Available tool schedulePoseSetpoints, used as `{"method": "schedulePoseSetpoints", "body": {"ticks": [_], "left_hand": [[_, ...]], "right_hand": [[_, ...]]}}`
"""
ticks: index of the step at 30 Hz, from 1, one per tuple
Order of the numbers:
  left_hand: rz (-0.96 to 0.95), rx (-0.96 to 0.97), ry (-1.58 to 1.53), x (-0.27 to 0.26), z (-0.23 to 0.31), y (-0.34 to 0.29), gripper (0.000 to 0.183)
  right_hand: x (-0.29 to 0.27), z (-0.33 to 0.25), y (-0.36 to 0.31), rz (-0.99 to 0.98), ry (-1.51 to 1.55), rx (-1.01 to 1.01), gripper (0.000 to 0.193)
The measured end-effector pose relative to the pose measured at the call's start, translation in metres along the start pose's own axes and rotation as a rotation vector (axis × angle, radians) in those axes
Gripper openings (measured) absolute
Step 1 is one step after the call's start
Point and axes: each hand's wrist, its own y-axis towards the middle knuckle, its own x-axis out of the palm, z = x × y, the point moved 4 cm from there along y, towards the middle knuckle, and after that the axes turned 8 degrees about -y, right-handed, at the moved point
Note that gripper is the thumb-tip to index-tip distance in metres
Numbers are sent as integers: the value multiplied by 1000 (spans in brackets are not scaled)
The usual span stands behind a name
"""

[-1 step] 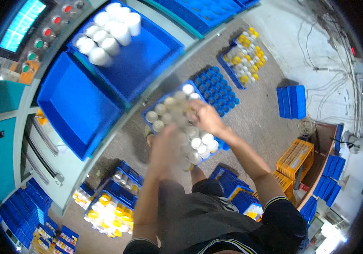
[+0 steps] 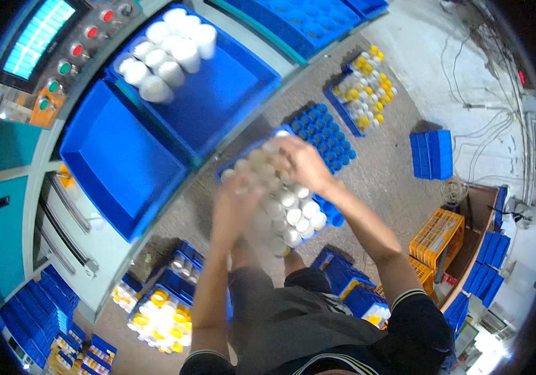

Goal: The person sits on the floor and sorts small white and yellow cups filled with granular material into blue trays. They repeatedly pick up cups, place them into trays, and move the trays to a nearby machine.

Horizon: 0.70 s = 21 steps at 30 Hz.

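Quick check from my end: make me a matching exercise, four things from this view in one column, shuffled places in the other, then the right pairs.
Things
1. Bare right hand
2. Bright white upright cylinders
3. Yellow slatted plastic crate
4. Rectangular cyan-lit display screen

Places
A. Beside a slanting row of round red and green buttons
B. Grouped at one end of a wide blue plastic tray
C. On or just above pale round-topped pieces
D. To the right of the right forearm

Pairs: 1-C, 2-B, 3-D, 4-A
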Motion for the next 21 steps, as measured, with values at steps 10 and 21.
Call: {"method": "schedulePoseSetpoints", "body": {"ticks": [10, 21], "left_hand": [[330, -520, 676, -189, -87, 328, 91], [93, -795, 684, -189, -146, 373, 83]], "right_hand": [[68, -45, 392, -172, -394, 13, 64], [118, -22, 440, -311, -364, 266, 64]]}}
